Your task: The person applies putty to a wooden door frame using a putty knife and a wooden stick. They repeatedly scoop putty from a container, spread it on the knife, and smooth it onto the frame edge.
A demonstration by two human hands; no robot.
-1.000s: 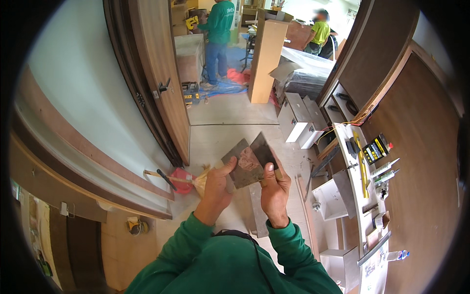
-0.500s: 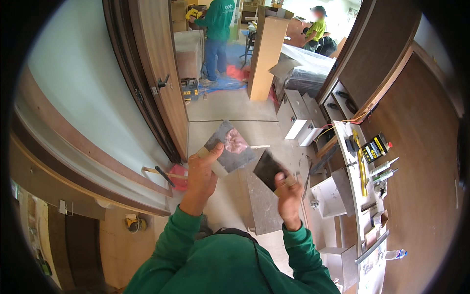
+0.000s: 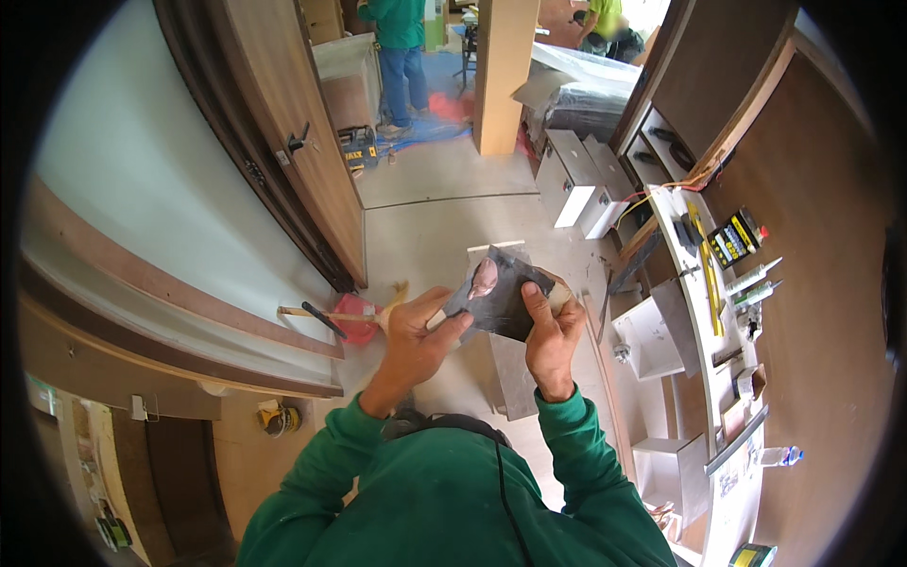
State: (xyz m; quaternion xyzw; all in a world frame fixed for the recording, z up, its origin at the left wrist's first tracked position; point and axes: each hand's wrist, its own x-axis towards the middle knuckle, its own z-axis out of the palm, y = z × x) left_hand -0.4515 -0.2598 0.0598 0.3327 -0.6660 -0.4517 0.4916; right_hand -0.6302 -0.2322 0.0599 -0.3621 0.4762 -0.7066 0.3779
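Observation:
In front of my chest, my left hand [image 3: 416, 342] is closed round a flat putty knife with a grey blade [image 3: 457, 300] and a pale edge strip. My right hand [image 3: 551, 342] grips a second, darker putty knife [image 3: 513, 300], thumb pressed on its face. The two blades overlap, the dark one largely covering the grey one. A lump of pinkish putty [image 3: 484, 279] sits where they meet; whether it clings to one blade or both, I cannot tell. Beneath them, a grey-brown board [image 3: 515, 378] stands or lies low by my feet.
A white shelf unit [image 3: 704, 326] on the right bears a yellow level [image 3: 707, 274], a black tin [image 3: 737, 236] and sealant tubes [image 3: 753, 276]. Drawer boxes [image 3: 569, 180] stand ahead. An open wooden door [image 3: 293, 123] is at left, a red container [image 3: 355, 319] below it. Two people work beyond.
The putty knives, held apart before, have come together with the blades overlapping. The pink putty looks gathered into a smaller lump. My view has tipped slightly downward.

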